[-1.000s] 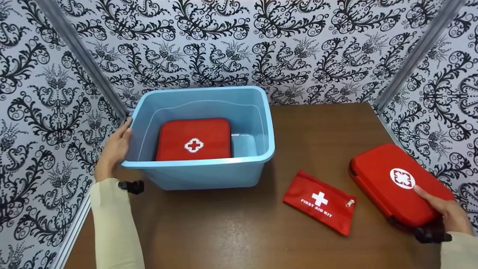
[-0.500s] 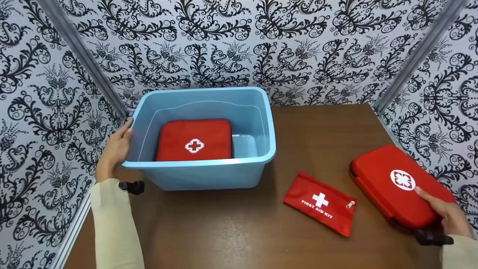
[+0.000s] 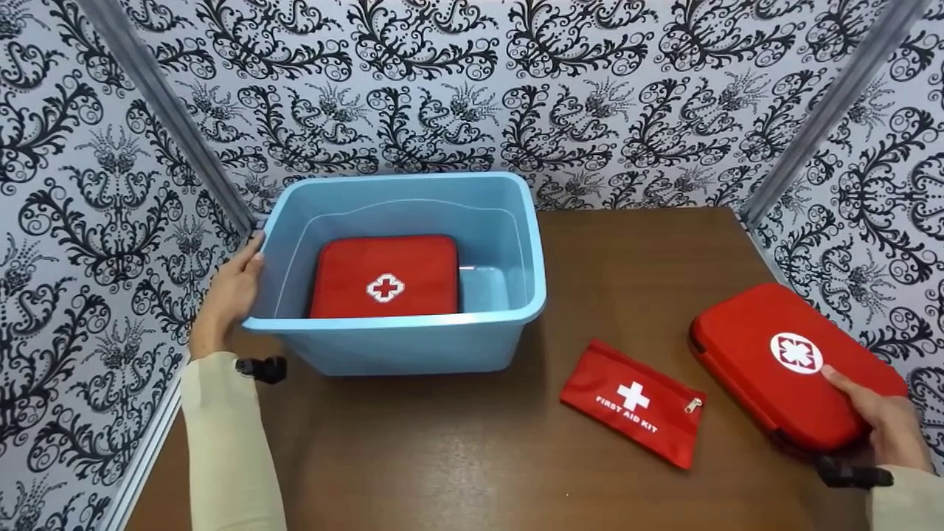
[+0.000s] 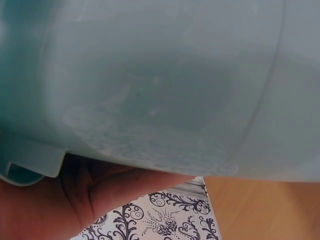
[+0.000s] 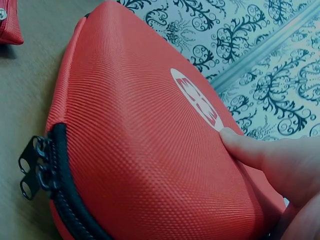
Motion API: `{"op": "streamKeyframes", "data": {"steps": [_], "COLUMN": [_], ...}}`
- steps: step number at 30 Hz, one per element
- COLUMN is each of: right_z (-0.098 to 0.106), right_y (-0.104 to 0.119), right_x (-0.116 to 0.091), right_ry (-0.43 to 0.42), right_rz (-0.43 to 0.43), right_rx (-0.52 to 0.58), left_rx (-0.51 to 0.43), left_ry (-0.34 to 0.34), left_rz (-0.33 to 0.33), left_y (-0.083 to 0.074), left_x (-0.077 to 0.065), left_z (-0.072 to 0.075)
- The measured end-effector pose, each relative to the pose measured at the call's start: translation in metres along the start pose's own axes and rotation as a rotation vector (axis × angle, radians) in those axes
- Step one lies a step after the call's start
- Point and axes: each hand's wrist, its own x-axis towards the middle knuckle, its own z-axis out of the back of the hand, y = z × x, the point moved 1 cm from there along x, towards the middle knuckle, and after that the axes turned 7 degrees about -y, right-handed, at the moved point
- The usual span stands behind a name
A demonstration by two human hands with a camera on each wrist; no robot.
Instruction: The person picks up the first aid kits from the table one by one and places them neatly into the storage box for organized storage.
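My left hand (image 3: 230,291) grips the left end of a light blue plastic tub (image 3: 405,346), its fingers at the rim. In the left wrist view the tub's wall (image 4: 165,75) fills most of the picture and hides part of that hand. Inside the tub lies a red case (image 3: 420,262) with a cross badge. At far right my right hand (image 3: 889,424) holds a hard red first aid case (image 3: 774,317) by its near right corner. The thumb (image 5: 247,147) presses the top beside a round white emblem; the other fingers are hidden. Black zipper pulls (image 5: 31,170) hang at its side.
A flat red first aid pouch (image 3: 597,376) with a white cross lies between the tub and the hard case. All stand on a brown table (image 3: 413,457). Patterned walls (image 3: 472,96) with grey corner posts (image 3: 826,110) enclose its back and sides.
The hard red case has shifted very slightly to the right in my right hand. The left hand, tub and pouch keep their places.
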Motion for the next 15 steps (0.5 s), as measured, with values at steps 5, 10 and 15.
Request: {"op": "streamKeyframes", "data": {"steps": [5, 10, 15], "right_z": [0.001, 0.001, 0.002], "right_y": [0.010, 0.019, 0.026], "right_x": [-0.006, -0.013, -0.020], "right_ry": [-0.075, -0.145, -0.211], "right_rz": [0.020, 0.019, 0.019], "right_rx": [0.033, 0.133, 0.224], "left_rx": [-0.010, -0.005, -0.015], "left_ry": [0.007, -0.018, -0.011], "left_rz": [0.006, -0.007, 0.013], "left_y": [-0.001, 0.000, 0.001], "left_x": [0.000, 0.002, 0.003], "left_z": [0.000, -0.001, -0.001]}}
